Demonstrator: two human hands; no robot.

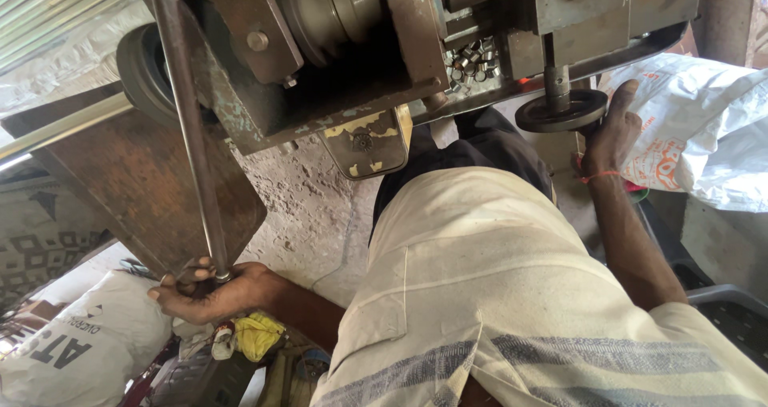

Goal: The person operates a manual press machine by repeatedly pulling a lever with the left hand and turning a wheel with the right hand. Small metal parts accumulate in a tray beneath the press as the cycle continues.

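My left hand (210, 292) is clenched around the bottom end of the long steel lever (186, 119), my right hand (614, 128) grasps the small handwheel (561, 112) under the machine; about 20 small metal pieces (470, 63) lie on its bed, how many are finished I cannot tell

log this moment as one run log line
left hand: grips lower end of long metal rod | right hand: on round handwheel | machine: small metal cylinders piled on it
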